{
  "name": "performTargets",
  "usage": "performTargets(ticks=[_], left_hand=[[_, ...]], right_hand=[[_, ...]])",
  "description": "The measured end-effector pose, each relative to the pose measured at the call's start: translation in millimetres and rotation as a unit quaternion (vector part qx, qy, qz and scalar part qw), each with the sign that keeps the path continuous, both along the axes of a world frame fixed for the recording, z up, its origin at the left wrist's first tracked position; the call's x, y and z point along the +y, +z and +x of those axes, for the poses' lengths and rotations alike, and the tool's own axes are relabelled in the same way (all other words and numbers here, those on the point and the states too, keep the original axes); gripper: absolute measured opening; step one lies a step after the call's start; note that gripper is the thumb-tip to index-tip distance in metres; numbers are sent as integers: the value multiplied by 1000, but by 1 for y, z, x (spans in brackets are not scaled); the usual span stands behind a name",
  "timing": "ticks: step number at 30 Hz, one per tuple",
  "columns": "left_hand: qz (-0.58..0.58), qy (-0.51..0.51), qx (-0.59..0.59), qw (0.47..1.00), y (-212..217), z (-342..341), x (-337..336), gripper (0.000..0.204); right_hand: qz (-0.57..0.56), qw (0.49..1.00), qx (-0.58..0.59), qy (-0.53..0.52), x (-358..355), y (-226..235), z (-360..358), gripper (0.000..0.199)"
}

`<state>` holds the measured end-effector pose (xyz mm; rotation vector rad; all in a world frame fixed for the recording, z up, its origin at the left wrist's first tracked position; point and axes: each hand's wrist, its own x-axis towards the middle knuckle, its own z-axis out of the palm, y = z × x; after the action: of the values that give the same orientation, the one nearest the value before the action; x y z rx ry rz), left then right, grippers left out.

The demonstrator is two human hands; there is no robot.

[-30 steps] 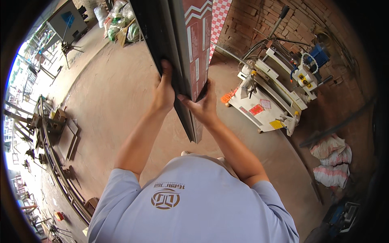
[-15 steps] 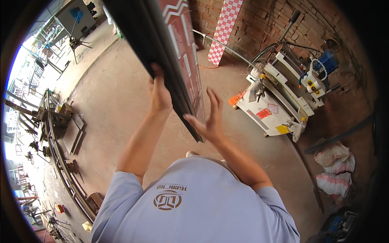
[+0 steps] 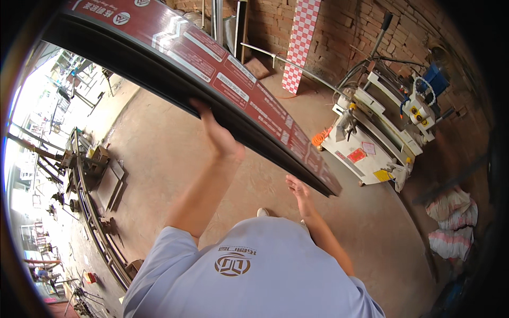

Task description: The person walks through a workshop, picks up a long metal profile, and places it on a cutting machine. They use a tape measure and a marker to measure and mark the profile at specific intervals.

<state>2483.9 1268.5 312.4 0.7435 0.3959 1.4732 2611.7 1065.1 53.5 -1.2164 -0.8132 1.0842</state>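
A long dark profile bar (image 3: pixel 159 79), apparently metal, slants from the upper left to the middle right of the head view. One face of it carries red printed film (image 3: pixel 233 82) with white markings. My left hand (image 3: pixel 218 137) grips the bar's lower edge partway along, its thumb on the dark face and the other fingers mostly hidden. Below the bar's near right end is my right hand (image 3: pixel 300 193), fingers stretched out, holding nothing and seemingly just apart from the bar.
A white machine (image 3: pixel 366 151) with hoses and a coiled orange line stands at the right. White sacks (image 3: pixel 452 225) lie beyond it. A red-and-white checked panel (image 3: pixel 302 45) leans on the brick wall. Metal racks (image 3: pixel 87 204) run along the left.
The bar has swung round, its far end to the left and its near end to the right. My right hand has come off the bar and moved right and down. My left hand keeps its grip.
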Motion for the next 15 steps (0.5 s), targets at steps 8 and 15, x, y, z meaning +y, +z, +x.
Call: performTargets(ticks=[8,15], left_hand=[[-89,-86,-62,990,-4,-6,-7,85],[-158,-155,-53,974,-11,-18,-15,93]], right_hand=[[176,949,214,-151,-7,16,24,91],[351,894,151,-236,-11,67,51,63]])
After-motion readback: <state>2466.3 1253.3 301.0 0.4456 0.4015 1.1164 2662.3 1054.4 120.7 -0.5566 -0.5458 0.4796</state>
